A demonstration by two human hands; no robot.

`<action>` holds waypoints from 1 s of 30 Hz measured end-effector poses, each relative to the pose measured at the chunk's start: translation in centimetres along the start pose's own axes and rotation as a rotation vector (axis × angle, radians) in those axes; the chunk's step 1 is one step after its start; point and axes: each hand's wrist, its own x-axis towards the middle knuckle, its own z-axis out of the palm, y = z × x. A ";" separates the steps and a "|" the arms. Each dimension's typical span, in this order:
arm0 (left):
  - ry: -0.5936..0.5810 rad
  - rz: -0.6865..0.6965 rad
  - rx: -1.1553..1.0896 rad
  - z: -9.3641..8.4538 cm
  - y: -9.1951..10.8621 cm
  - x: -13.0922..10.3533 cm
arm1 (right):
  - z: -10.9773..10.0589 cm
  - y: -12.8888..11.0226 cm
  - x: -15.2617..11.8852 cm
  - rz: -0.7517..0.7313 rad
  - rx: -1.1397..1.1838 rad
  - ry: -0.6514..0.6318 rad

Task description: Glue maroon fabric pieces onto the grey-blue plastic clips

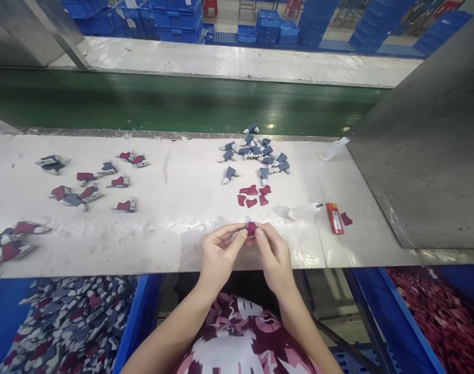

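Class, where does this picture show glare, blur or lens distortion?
Head view: glare whitens the worktable beside the left hand and right hand, and glints on the green belt; head view: the maroon-faced part between them looks soft; head view: the heaped maroon pieces at lower right look smeared, probably wide-angle stretch.

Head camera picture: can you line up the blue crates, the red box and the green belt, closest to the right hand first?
From the right hand:
1. Red box, just off to its right on the table.
2. Green belt, ahead, past the table.
3. Blue crates, way at the back.
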 end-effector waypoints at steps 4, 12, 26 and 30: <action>-0.007 0.008 0.038 -0.3 -0.3 0.2 | 0.6 0.0 -0.1 0.050 0.013 0.056; -0.049 0.003 0.043 -0.7 -0.5 -0.1 | 0.6 0.0 0.4 0.068 0.107 0.048; 0.016 -0.024 -0.012 -4.0 0.0 1.3 | 4.0 1.7 1.4 -0.068 -0.015 0.007; 0.018 0.037 0.232 -5.9 0.1 1.7 | 4.9 2.2 1.8 -0.014 -0.023 -0.080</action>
